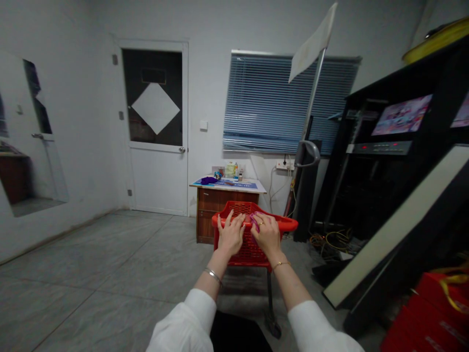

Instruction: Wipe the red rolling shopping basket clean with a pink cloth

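Observation:
A red plastic shopping cart [246,255] stands directly in front of me, its handle bar [287,224] facing my hands. My left hand [230,233] lies across the left part of that handle, palm down, with its fingers spread apart. Close beside it, my right hand [266,233] is closed around a crumpled pink cloth [254,221] and presses it against the handle. Most of the cloth is hidden under the fingers.
Behind the cart is a brown cabinet [205,205] with small bottles and a purple cloth [208,180] on top. A grey pole [314,98], a black rack [388,195] and a leaning panel [399,225] stand to the right. Red boxes [421,320] are at lower right.

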Tool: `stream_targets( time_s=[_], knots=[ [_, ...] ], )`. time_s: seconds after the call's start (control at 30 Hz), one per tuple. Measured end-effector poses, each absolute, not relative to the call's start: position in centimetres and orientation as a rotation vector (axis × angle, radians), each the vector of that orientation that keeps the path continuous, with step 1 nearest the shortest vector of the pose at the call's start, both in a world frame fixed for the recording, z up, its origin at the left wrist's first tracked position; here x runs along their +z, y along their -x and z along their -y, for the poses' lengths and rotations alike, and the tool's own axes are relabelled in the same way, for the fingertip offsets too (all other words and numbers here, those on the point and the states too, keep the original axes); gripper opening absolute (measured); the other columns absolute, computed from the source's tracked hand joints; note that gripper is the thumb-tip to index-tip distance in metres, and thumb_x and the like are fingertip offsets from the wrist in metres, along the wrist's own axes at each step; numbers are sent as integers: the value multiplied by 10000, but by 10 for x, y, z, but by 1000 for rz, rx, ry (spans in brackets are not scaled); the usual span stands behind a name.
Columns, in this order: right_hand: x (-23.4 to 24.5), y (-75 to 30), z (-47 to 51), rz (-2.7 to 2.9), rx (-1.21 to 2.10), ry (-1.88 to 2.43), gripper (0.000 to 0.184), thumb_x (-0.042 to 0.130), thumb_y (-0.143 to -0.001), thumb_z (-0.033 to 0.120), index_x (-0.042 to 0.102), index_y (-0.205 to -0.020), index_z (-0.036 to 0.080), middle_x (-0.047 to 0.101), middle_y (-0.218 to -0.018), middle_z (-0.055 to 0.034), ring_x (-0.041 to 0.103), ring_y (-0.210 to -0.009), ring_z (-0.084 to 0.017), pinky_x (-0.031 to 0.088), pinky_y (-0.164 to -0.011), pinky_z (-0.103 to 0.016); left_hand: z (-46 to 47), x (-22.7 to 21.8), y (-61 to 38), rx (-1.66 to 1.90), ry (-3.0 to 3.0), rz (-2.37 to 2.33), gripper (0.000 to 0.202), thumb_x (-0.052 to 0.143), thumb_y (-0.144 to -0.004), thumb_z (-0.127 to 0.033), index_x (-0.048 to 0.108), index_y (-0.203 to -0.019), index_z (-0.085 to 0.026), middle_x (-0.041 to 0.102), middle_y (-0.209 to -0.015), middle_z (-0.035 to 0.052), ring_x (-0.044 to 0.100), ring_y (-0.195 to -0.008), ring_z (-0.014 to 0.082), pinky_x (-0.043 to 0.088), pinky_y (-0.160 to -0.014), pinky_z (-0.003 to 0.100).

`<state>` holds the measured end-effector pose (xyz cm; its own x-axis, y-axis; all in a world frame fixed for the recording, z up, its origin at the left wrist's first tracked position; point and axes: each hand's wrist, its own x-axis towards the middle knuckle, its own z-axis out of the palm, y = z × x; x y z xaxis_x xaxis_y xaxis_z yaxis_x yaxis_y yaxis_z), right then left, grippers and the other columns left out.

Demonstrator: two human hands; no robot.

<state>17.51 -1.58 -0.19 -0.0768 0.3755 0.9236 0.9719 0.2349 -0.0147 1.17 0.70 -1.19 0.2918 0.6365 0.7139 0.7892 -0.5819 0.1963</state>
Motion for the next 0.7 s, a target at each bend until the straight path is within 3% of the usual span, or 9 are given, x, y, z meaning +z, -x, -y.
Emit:
stream_targets(
  time_s=[0.27,0.5,0.7],
  knots=[
    [-5,-187,13,1499,-842,1288,310,522,-878,196,702,-1130,178,695,-1137,-82,558,-1042,-219,446,-965,-379,-9,-11,-11,-1172,2417,1326,410,351,-1013,-340,479,-1403,-360,556,-1433,22,344,-1433,238,40,-1177,656],
    [-16,-175,10,1605,-946,1117,335,542,-902,214,661,-1215,195,673,-1212,-75,530,-1173,-220,450,-1034,-387,-14,-12,-6,-1166,2407,1318,404,341,-1016,-358,474,-1396,-388,557,-1432,-8,351,-1429,212,17,-1192,620],
    [-17,-198,7,1376,-906,1212,343,491,-906,196,672,-1197,181,691,-1147,-98,549,-1124,-237,466,-1013,-442,-18,-12,-5,-1200,2435,1312,392,346,-1015,-351,495,-1374,-400,575,-1414,-15,374,-1414,207,11,-1192,612]
  ],
)
